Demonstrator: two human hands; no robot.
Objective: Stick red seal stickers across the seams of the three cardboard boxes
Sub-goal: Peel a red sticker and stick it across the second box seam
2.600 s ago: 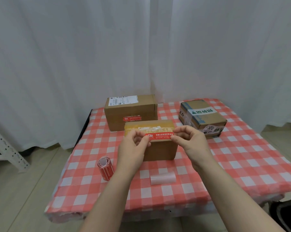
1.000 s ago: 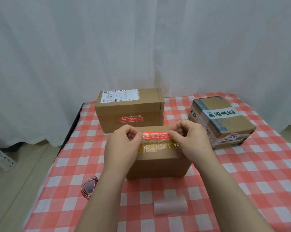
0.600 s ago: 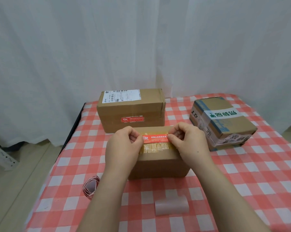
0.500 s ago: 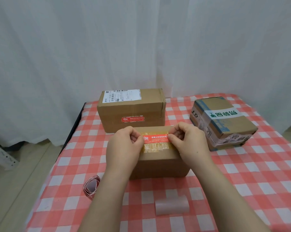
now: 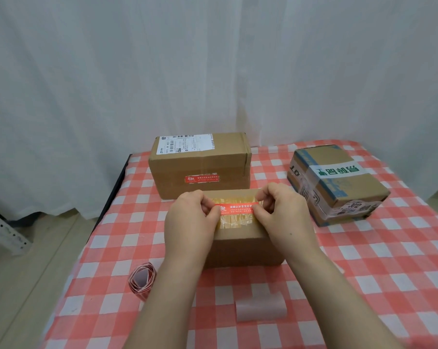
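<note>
Application in progress on the nearest cardboard box [image 5: 245, 245], which stands mid-table on the red-and-white checked tablecloth [image 5: 389, 273]; clock bearings below are read from this box. A red seal sticker [image 5: 238, 208] lies lengthwise over the yellowed tape on the box's top face. The left hand [image 5: 190, 217] pinches the sticker's left end, fingers curled and thumb tip on the red strip. The right hand [image 5: 280, 212] pinches the right end in the same manner. Whether the sticker is pressed flat along its whole length cannot be told. At 12 o'clock, just behind, stands a larger box [image 5: 200, 162] with a white shipping label on top and a second seal sticker [image 5: 201, 179] on its front face. At 2 o'clock, apart and set at an angle, sits a third box [image 5: 338, 182] wrapped in blue tape, with a white band printed in green. At 8 o'clock a loose sticker roll [image 5: 141, 278] lies on the cloth beside the left forearm. At 6 o'clock a curled strip of pale backing paper [image 5: 260, 309] lies between the forearms. A white curtain [image 5: 212, 71] hangs behind the table.
</note>
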